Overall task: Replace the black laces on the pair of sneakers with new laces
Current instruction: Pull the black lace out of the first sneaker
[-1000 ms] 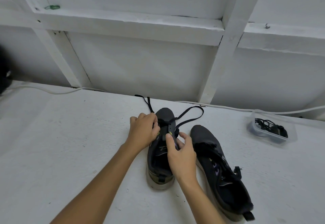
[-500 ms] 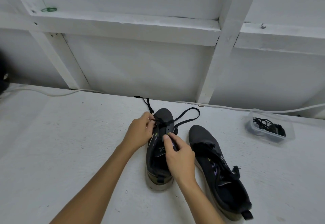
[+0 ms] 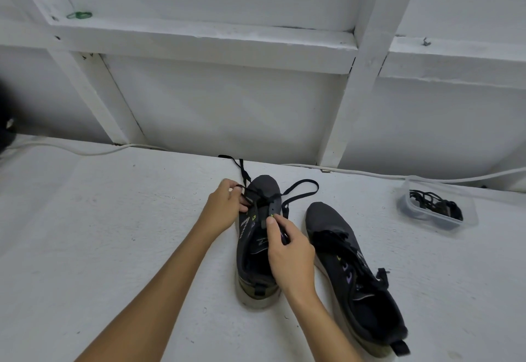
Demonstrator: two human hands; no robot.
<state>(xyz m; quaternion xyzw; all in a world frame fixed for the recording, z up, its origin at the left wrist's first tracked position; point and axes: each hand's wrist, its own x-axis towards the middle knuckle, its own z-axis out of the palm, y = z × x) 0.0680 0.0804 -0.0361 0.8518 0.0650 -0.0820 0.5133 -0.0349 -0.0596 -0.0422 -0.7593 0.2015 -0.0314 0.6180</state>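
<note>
On the white table (image 3: 113, 248), the right hand (image 3: 290, 250) pinches the left sneaker (image 3: 256, 248) at its eyelet flap. Right of it lies the laced sneaker (image 3: 350, 270). At its toe, the left hand (image 3: 225, 209) pinches the black lace (image 3: 301, 191). Far right, a clear tub (image 3: 466, 213).

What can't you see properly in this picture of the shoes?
Head view only:
- Lace where the left hand pinches it: fingers hide it.
- Eyelets on the near sneaker: partly behind the right hand.
- Tub contents: a dark tangle, too small to identify.
- Dark thing at left: cut off by the edge.
</note>
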